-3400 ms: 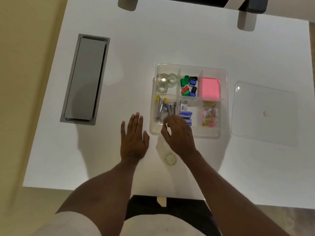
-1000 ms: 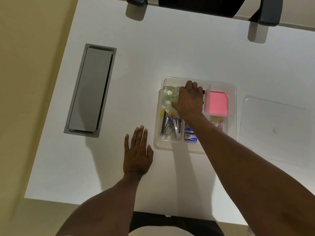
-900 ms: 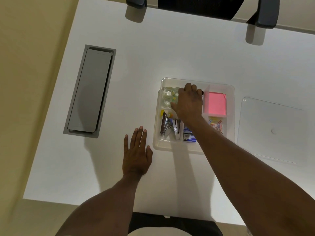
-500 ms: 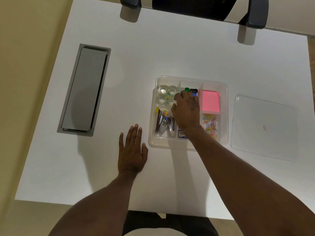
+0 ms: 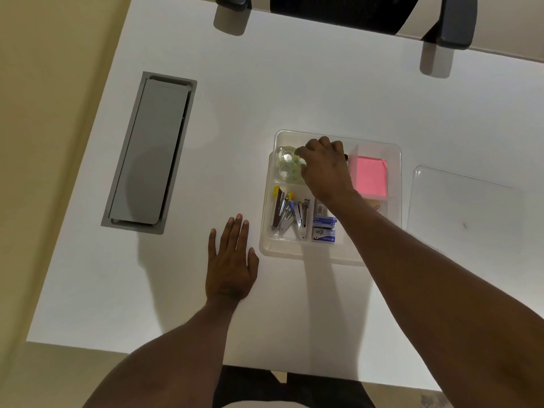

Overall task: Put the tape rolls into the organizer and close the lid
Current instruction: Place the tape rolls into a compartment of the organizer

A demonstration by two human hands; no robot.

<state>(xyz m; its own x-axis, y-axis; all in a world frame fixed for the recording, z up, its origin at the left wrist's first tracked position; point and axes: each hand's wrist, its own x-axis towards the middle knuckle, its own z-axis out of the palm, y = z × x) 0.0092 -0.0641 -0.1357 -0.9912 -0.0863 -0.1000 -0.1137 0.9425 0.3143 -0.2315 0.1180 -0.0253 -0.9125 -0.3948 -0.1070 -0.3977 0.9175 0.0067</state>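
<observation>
The clear plastic organizer [image 5: 294, 251] sits right of the table's centre. Clear tape rolls [image 5: 285, 163] lie in its far-left compartment. My right hand [image 5: 323, 169] reaches over the far compartments with fingers curled, its fingertips against the right side of the rolls. Whether it grips one is hidden under the hand. My left hand [image 5: 229, 266] lies flat on the table, fingers spread, just left of the organizer's near corner. The clear lid [image 5: 471, 207] lies flat on the table to the organizer's right.
Pink sticky notes [image 5: 369, 176], staplers [image 5: 282, 210] and blue staple boxes [image 5: 323, 229] fill other compartments. A grey cable hatch [image 5: 150, 154] is set into the table at the left. A black chair [image 5: 338, 10] stands at the far edge.
A roll that lay on the table near my right hand is gone from there. My right hand drew back toward the middle compartment, then moved onto the tape compartment again. My left hand stayed flat.
</observation>
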